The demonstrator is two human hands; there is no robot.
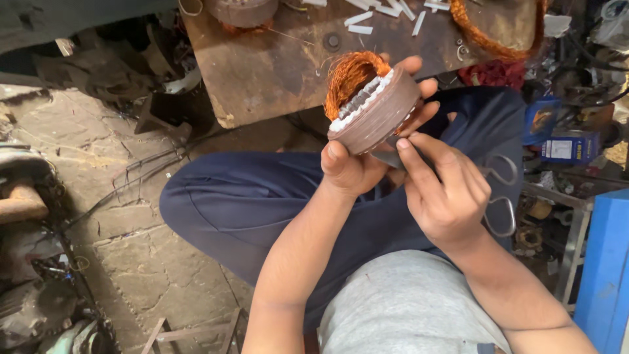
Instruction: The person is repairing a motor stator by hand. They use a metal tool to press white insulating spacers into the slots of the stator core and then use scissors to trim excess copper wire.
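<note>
My left hand point(360, 164) grips a round brown motor stator point(380, 108), held tilted above my lap. Orange copper winding point(347, 78) bulges out of its upper side, ringed by white insulation strips. My right hand point(445, 190) holds a pair of metal scissors point(501, 196), with the blades pressed against the stator's lower edge and the looped handles hanging to the right. I sit cross-legged in dark blue trousers point(249, 196) and a grey shirt.
A low worn wooden board point(275, 65) lies ahead, with white insulation strips point(360, 23), a copper wire coil point(485, 39) and another stator point(242, 10) on it. Cracked stone floor and metal scrap are at the left. Boxes point(570, 147) and a blue frame point(603, 262) stand at the right.
</note>
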